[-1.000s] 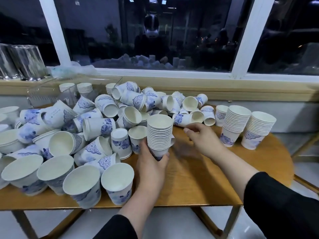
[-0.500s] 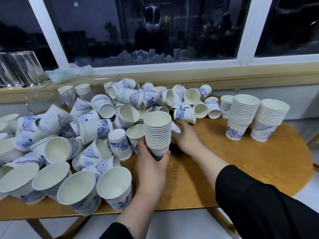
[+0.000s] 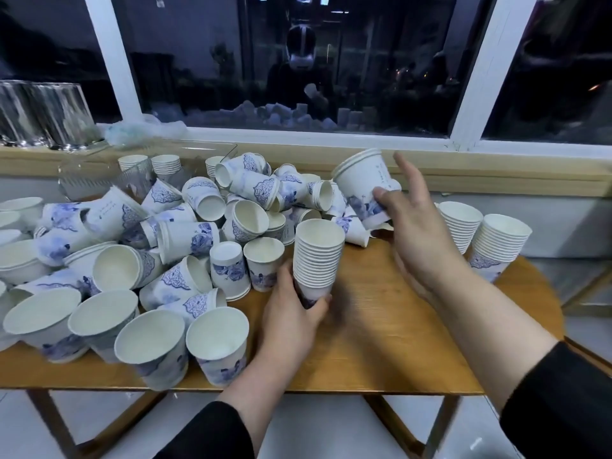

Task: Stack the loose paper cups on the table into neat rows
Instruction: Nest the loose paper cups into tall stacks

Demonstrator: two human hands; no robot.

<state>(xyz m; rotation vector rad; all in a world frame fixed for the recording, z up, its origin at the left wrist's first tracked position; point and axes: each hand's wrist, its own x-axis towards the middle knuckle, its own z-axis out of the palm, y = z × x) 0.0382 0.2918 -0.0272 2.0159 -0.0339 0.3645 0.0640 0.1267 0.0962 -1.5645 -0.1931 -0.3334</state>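
A heap of loose white paper cups with blue prints (image 3: 185,240) covers the left and back of the wooden table (image 3: 381,342). My left hand (image 3: 291,313) grips the base of a tall nested stack of cups (image 3: 316,256), held upright over the table's middle. My right hand (image 3: 414,240) is raised to the right of that stack and pinches a small nested group of cups (image 3: 362,182) by the bottom, tilted with the mouths up and to the left. Two finished stacks (image 3: 458,226) (image 3: 498,250) stand at the right, partly hidden by my right forearm.
More short stacks (image 3: 165,164) sit at the back left near a clear plastic holder (image 3: 99,183). A wooden sill (image 3: 496,173) and a dark window run behind the table. Shiny metal containers (image 3: 43,114) stand on the sill at far left. Bare wood shows front right.
My right hand has lifted a few nested cups off the table from behind the stack, up and to the right. My left hand keeps the tall stack in about the same place.
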